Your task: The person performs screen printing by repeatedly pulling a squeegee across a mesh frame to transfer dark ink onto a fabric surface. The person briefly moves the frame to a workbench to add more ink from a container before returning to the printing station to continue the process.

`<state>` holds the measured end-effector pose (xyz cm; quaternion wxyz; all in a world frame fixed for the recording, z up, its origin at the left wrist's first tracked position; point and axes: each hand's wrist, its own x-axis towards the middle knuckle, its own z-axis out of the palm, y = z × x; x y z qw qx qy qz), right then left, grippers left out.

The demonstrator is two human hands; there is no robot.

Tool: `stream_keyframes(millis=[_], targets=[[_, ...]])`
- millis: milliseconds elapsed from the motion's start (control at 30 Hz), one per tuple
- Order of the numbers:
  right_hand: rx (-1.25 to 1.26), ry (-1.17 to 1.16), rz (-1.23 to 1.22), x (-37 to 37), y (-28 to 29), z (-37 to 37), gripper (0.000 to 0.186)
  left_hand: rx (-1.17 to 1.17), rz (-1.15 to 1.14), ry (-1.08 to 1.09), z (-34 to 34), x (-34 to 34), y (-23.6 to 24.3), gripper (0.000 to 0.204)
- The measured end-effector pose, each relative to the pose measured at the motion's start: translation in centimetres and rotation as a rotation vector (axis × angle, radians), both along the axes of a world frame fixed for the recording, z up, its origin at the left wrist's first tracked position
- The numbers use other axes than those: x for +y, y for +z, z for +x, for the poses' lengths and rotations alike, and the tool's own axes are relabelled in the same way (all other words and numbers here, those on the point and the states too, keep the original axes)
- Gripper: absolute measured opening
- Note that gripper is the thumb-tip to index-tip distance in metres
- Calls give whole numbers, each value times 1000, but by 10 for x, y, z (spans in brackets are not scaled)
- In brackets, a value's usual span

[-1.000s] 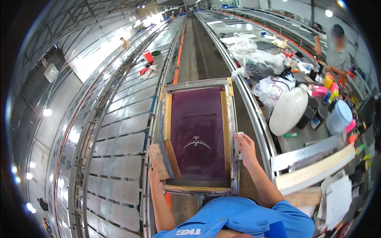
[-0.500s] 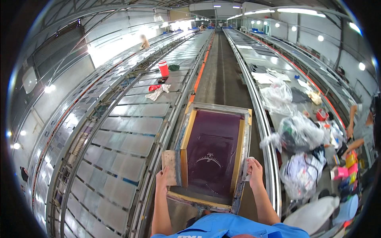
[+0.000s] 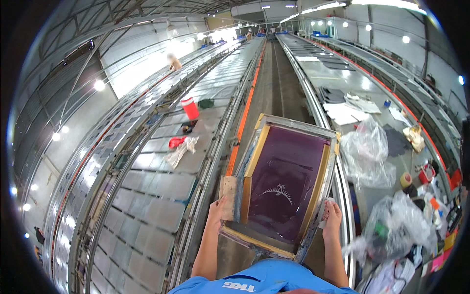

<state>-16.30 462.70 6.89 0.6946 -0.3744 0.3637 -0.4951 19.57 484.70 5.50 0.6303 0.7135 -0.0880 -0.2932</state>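
Lower centre: left hand closed on wooden board at purple screen's left edge; right hand pinches right edge. Uneven grip could tip screen.

a narrow aisle opens at twelve o'clock beyond the framed screen; plastic bags clog two to four, a red container stands at ten.

Left hand gripping wooden board, right hand white piece, purple screen between
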Motion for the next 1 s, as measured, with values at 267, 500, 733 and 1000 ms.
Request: stream_keyframes(millis=[267,500,733,1000], targets=[[15,164,1,-208,7,123,17,113,-60,80,92,-148,-10,57],[79,272,21,-359,-15,254,17,149,-49,243,197,-263,-60,39],[62,184,26,-519,2,374,17,-57,28,162,331,-459,-27,42],[6,77,103,-660,-30,461,18,40,21,-53,471,-636,-30,55]])
